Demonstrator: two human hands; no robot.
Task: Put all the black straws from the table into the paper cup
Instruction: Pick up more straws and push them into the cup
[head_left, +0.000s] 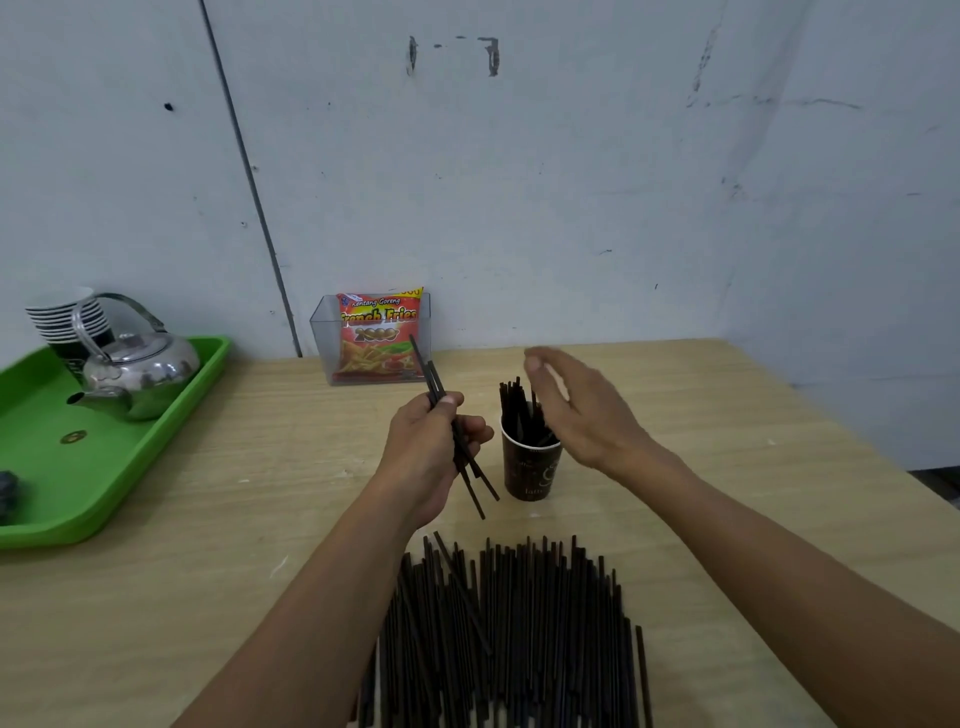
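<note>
green tray (171, 447), kettle (140, 371), stacked cups (62, 312), fries pkt (379, 335)

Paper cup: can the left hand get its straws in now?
Likely yes: left hand, gripping straws, sits just beside the paper cup with nothing between; right hand hovers open at the cup's other side.

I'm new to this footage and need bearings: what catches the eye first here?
The big fan of black straws lying on the table, nearest the camera. Just beyond, the left hand grips a few straws beside the paper cup, with the right hand open by its rim.
</note>
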